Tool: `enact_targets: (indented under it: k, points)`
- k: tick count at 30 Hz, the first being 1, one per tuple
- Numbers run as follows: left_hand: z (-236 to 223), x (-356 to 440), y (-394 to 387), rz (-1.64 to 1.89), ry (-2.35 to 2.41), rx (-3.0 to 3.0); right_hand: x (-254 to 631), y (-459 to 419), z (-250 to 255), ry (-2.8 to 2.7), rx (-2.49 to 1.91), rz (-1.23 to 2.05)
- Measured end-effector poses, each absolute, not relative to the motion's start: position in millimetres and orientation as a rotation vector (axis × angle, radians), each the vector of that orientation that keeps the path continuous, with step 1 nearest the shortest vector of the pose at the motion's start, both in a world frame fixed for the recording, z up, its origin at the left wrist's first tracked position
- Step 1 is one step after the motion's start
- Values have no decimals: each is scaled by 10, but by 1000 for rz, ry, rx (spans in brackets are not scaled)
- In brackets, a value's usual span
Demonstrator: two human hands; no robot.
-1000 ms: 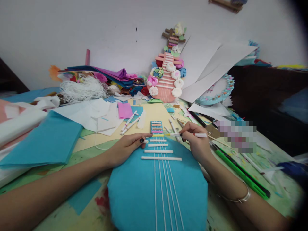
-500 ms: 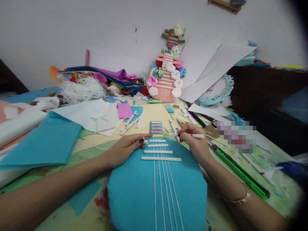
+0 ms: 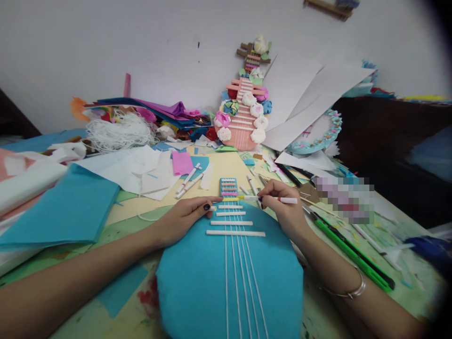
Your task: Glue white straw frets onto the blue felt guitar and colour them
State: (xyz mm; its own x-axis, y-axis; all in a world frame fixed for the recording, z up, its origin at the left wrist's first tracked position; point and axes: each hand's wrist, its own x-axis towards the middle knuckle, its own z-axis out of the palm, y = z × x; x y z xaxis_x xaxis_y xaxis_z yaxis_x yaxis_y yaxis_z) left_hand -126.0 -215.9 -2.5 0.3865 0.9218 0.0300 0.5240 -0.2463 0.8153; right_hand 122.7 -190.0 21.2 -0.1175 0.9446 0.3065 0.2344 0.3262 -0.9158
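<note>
A blue paper-covered guitar model [image 3: 197, 278] with white strings and white crossbars lies flat before me. My right hand [image 3: 284, 202] pinches a white felt-tip marker [image 3: 289, 200], its yellow tip at the right end of a yellow bar [image 3: 230, 199] on the neck. My left hand [image 3: 185, 214] rests on the model's left shoulder, index fingertip at the bar's left end. Between its thumb and fingers sits a short white marker cap [image 3: 213, 208], partly hidden. Further up the neck, a pink bar [image 3: 229, 194] lies across the strings.
Loose markers [image 3: 189, 181] lie beyond my left hand. A green utility knife [image 3: 349, 252] is on the right. Blue paper [image 3: 63, 207] and tangled white string [image 3: 120, 132] are at left. A pink flowered guitar model [image 3: 242, 122] leans against the wall.
The marker has shifted slightly left, its tip closer along the yellow bar. The left hand keeps its place on the model. The whole view has moved slightly.
</note>
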Motion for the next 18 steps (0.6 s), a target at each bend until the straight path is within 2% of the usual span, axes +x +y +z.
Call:
enact_targets:
  k: [4, 18]
  points:
    - [-32, -1267, -2160, 681, 1258, 1915, 1217, -1900, 194, -1643, -1072, 981]
    - [-24, -1259, -2152, 672, 1246, 1898, 1212, -1895, 205, -1622, -1115, 941]
